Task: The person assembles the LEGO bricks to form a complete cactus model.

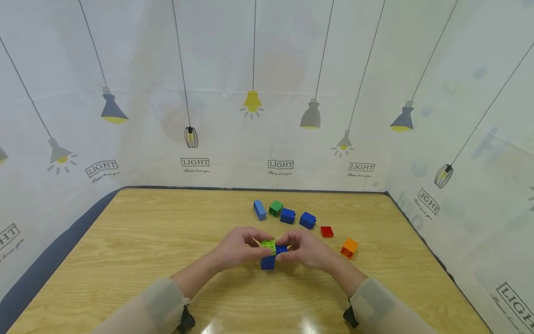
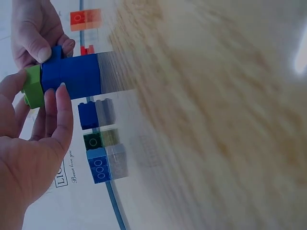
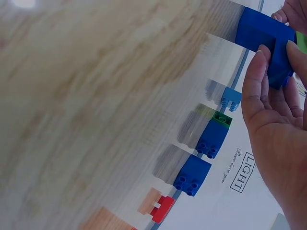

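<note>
Near the middle of the table stands a small stack of toy building bricks. At its base is a blue brick [image 1: 268,263], upright on the wood. A second blue brick [image 3: 279,64] juts out sideways at the upper level, and a lime green brick [image 1: 268,247] with studs up caps the stack. My left hand [image 1: 242,247] pinches the lime green brick between thumb and index finger, other fingertips against the blue side in the left wrist view. From the other side my right hand [image 1: 309,250] grips the jutting blue brick between thumb and fingers.
Behind the hands lie a light blue brick [image 1: 259,210], a green brick [image 1: 276,208] and two blue bricks, one [image 1: 288,215] beside the other [image 1: 308,220]. Further right are a flat red brick [image 1: 327,231] and an orange brick [image 1: 349,248]. A printed cloth [image 1: 225,60] surrounds the table [image 1: 167,218].
</note>
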### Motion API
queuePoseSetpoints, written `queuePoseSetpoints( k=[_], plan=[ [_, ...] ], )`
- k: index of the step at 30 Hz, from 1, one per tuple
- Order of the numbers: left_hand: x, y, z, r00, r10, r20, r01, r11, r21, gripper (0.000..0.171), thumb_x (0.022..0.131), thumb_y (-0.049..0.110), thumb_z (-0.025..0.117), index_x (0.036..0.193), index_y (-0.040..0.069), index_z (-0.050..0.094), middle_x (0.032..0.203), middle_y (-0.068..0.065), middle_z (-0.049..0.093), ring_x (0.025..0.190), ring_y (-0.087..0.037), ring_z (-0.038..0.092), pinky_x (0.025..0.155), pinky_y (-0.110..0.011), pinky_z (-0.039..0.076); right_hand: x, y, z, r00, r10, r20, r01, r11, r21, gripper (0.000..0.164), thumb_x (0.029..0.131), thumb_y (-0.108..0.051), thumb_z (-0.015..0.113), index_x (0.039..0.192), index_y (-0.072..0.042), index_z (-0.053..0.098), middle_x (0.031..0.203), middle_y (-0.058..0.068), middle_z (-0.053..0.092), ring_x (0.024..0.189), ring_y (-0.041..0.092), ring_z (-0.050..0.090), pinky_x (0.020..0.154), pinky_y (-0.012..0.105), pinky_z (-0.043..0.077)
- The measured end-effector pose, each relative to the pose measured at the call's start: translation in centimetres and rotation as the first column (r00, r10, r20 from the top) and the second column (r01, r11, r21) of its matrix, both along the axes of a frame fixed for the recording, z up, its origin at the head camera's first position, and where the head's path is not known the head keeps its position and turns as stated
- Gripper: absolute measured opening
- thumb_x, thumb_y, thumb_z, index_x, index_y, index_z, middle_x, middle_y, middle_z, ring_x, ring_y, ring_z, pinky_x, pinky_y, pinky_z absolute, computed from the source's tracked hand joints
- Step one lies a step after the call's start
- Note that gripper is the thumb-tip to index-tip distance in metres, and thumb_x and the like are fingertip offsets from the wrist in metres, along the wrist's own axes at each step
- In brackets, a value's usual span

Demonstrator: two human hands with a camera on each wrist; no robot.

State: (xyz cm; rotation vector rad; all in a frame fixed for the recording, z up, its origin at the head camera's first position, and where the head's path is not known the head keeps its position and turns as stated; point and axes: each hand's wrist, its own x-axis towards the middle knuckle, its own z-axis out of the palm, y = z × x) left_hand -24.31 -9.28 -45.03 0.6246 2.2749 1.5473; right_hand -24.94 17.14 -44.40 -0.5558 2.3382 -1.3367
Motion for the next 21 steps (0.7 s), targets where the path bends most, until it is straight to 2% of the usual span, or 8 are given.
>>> queuePoseSetpoints(
  k=[6, 13, 17, 21],
  plan=[
    [-0.1, 0.2, 0.1, 0.999, -0.007, -0.033, 0.006, 1.0, -0.018, 0.037, 0.1, 0.028, 0.083, 0.134, 0.013, 0.079, 0.114, -0.002, 0.078, 0.09, -0.015, 0.072, 0.075, -0.03, 0.062, 0.0, 0.0, 0.2, 1.0, -0.008, 0.01, 0.008, 1.0, -0.002, 0.033, 0.096, -0.017, 0.087, 0.125, -0.007, 0.073, 0.124, 0.007, 0.076, 0.102, 0.018, 0.07, 0.088, 0.032, 0.063],
    [-0.1, 0.3, 0.3, 0.999, -0.011, 0.038, 0.01, 1.0, 0.027, 0.037, 0.1, 0.024, 0.083, 0.134, 0.01, 0.078, 0.114, -0.007, 0.078, 0.09, -0.02, 0.077, 0.081, -0.041, 0.069, -0.1, 0.3, 0.0, 1.0, -0.008, 0.028, 0.009, 1.0, -0.021, 0.036, 0.097, -0.022, 0.087, 0.127, -0.008, 0.074, 0.125, 0.008, 0.076, 0.1, 0.018, 0.071, 0.087, 0.033, 0.065],
    [-0.2, 0.5, 0.2, 0.999, -0.016, 0.044, 0.014, 0.999, 0.034, 0.037, 0.099, 0.022, 0.085, 0.132, 0.008, 0.078, 0.113, -0.008, 0.075, 0.09, -0.02, 0.077, 0.081, -0.042, 0.069, -0.1, 0.9, -0.4, 0.998, -0.001, 0.062, 0.005, 0.998, -0.064, 0.034, 0.1, -0.023, 0.083, 0.131, -0.009, 0.075, 0.124, 0.009, 0.078, 0.098, 0.021, 0.076, 0.09, 0.039, 0.067],
    [-0.3, 0.6, 0.1, 0.999, -0.032, 0.033, 0.031, 0.999, 0.039, 0.032, 0.099, 0.02, 0.084, 0.127, 0.007, 0.078, 0.108, -0.008, 0.073, 0.089, -0.019, 0.075, 0.081, -0.041, 0.069, -0.1, 1.2, -0.6, 0.993, 0.016, 0.117, -0.002, 0.993, -0.12, 0.033, 0.103, -0.017, 0.078, 0.133, -0.005, 0.073, 0.123, 0.011, 0.078, 0.102, 0.024, 0.078, 0.094, 0.043, 0.068]
  ],
)
